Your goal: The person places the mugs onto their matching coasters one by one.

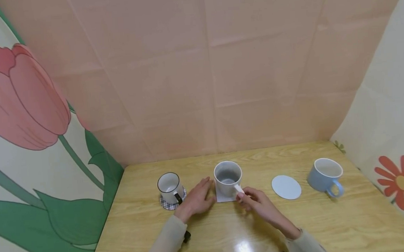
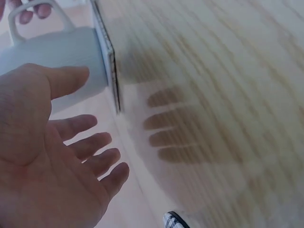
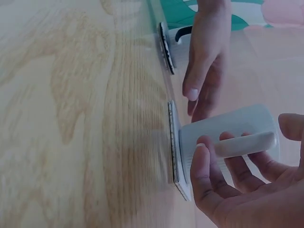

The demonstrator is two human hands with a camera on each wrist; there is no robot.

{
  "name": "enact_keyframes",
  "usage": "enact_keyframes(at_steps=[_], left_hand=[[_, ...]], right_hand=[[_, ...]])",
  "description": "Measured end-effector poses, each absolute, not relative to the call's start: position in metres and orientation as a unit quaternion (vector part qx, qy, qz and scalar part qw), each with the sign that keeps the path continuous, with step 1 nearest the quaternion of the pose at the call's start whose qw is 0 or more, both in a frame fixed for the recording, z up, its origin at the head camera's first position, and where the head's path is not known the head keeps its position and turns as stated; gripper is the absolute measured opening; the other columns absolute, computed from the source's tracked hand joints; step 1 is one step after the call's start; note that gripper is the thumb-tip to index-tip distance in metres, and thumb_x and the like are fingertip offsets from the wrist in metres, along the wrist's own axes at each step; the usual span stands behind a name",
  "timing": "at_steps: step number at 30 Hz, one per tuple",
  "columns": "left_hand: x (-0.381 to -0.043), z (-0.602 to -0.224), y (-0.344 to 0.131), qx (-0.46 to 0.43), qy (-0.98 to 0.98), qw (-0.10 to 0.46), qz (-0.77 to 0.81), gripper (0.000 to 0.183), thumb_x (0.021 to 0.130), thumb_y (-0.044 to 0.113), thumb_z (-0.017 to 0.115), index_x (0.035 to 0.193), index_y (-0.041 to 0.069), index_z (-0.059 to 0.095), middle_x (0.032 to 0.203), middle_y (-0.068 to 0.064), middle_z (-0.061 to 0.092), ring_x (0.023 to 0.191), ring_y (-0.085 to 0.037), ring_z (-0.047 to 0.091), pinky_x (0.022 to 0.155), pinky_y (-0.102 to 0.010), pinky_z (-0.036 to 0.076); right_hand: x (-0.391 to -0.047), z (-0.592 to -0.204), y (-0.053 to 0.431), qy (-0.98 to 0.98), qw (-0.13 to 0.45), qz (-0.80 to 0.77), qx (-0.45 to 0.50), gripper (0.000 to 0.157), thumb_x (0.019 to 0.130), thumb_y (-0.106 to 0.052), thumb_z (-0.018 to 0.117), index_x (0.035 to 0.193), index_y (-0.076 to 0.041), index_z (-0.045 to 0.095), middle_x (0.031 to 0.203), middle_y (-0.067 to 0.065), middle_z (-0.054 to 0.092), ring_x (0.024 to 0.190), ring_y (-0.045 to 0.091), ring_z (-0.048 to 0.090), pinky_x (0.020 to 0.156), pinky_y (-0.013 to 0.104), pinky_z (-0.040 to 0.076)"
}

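A white mug [image 1: 228, 178] stands upright on a square white coaster [image 1: 223, 197] in the middle of the table. My right hand [image 1: 259, 206] is at its handle [image 3: 247, 145]; in the right wrist view the fingers curl behind the handle, with the thumb raised to one side. My left hand [image 1: 199, 197] is beside the mug's left side, fingers extended and spread, holding nothing. From the left wrist view, the left thumb overlaps the mug's wall, and the other fingers lie past the coaster's edge.
To the left, a white mug with a black rim [image 1: 169, 186] stands on a round checked coaster [image 1: 168, 206]. A round pale coaster [image 1: 286, 187] lies right of the hands. Farther right stands a light blue mug [image 1: 324, 175]. A pink sheet [image 1: 213, 83] backs the wooden table [image 1: 209, 245].
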State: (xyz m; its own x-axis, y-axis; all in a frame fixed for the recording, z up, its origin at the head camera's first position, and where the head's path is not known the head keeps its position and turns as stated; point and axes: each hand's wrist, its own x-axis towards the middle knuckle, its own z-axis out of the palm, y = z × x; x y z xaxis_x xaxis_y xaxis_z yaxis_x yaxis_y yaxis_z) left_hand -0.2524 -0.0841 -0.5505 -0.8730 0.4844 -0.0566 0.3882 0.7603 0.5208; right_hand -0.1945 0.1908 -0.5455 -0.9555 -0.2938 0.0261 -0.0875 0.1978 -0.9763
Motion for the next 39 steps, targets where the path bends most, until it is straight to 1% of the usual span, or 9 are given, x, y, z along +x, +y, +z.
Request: enact_keyframes(at_steps=[6,11,16,21,23,26,30,35,39], left_hand=[[-0.254,-0.549,-0.087,0.233,0.937,0.056,0.253,0.065,0.109,0.035,0.06,0.164,0.008,0.04,0.175,-0.013,0.032,0.162,-0.036,0.029,0.132,-0.057,0.027],[-0.254,-0.548,-0.086,0.215,0.942,0.029,0.257,0.062,0.11,0.036,0.058,0.164,0.01,0.041,0.173,-0.012,0.036,0.16,-0.034,0.035,0.13,-0.058,0.031],[-0.252,-0.543,-0.083,0.189,0.939,0.001,0.287,0.06,0.11,0.036,0.058,0.162,0.011,0.044,0.17,-0.013,0.041,0.157,-0.034,0.04,0.128,-0.059,0.033],[-0.252,-0.54,-0.082,0.18,0.941,-0.018,0.286,0.06,0.109,0.038,0.059,0.161,0.012,0.045,0.171,-0.009,0.04,0.157,-0.032,0.039,0.129,-0.058,0.033],[-0.252,-0.539,-0.081,0.182,0.942,-0.026,0.282,0.06,0.109,0.038,0.06,0.161,0.012,0.046,0.171,-0.008,0.04,0.156,-0.032,0.04,0.128,-0.058,0.034],[-0.251,-0.536,-0.08,0.181,0.943,-0.03,0.277,0.06,0.109,0.039,0.059,0.162,0.014,0.045,0.171,-0.007,0.04,0.156,-0.031,0.04,0.128,-0.056,0.035],[-0.25,-0.531,-0.078,0.182,0.944,-0.037,0.274,0.06,0.109,0.039,0.059,0.162,0.015,0.044,0.171,-0.005,0.04,0.156,-0.03,0.04,0.129,-0.055,0.034],[-0.25,-0.525,-0.077,0.185,0.942,-0.051,0.274,0.06,0.108,0.036,0.06,0.162,0.015,0.045,0.17,-0.005,0.041,0.156,-0.03,0.041,0.129,-0.054,0.035],[-0.25,-0.52,-0.077,0.189,0.941,-0.06,0.275,0.059,0.109,0.036,0.059,0.162,0.015,0.044,0.17,-0.005,0.042,0.156,-0.029,0.041,0.129,-0.054,0.035]], right_hand=[[-0.19,-0.541,0.194,0.771,0.076,-0.621,-0.118,0.037,0.111,-0.024,0.06,0.126,0.009,0.063,0.12,0.033,0.068,0.101,0.028,0.074,0.082,0.044,0.066],[-0.187,-0.537,0.199,0.778,0.054,-0.616,-0.112,0.032,0.11,-0.02,0.061,0.125,0.008,0.065,0.113,0.028,0.07,0.095,0.022,0.073,0.078,0.037,0.065],[-0.184,-0.53,0.205,0.79,0.02,-0.603,-0.104,0.029,0.11,-0.021,0.062,0.124,0.003,0.067,0.121,0.022,0.07,0.097,0.02,0.075,0.08,0.036,0.065],[-0.18,-0.524,0.212,0.804,-0.008,-0.582,-0.12,0.024,0.111,-0.021,0.06,0.122,-0.001,0.069,0.123,0.023,0.071,0.097,0.015,0.074,0.08,0.034,0.064],[-0.179,-0.523,0.215,0.807,-0.017,-0.576,-0.131,0.023,0.111,-0.02,0.058,0.121,-0.002,0.068,0.123,0.022,0.07,0.097,0.011,0.073,0.08,0.033,0.064],[-0.177,-0.52,0.219,0.808,-0.03,-0.572,-0.139,0.024,0.111,-0.019,0.058,0.122,0.001,0.068,0.121,0.019,0.071,0.096,0.007,0.072,0.079,0.032,0.063],[-0.176,-0.516,0.225,0.808,-0.043,-0.569,-0.145,0.025,0.111,-0.018,0.058,0.123,0.004,0.067,0.121,0.017,0.072,0.097,0.008,0.072,0.079,0.031,0.063],[-0.176,-0.513,0.231,0.812,-0.05,-0.563,-0.145,0.021,0.111,-0.017,0.059,0.122,0.0,0.067,0.119,0.017,0.071,0.097,0.007,0.071,0.08,0.032,0.063],[-0.175,-0.511,0.237,0.817,-0.057,-0.554,-0.15,0.021,0.111,-0.015,0.059,0.121,0.002,0.067,0.118,0.016,0.071,0.097,0.008,0.072,0.078,0.029,0.062]])
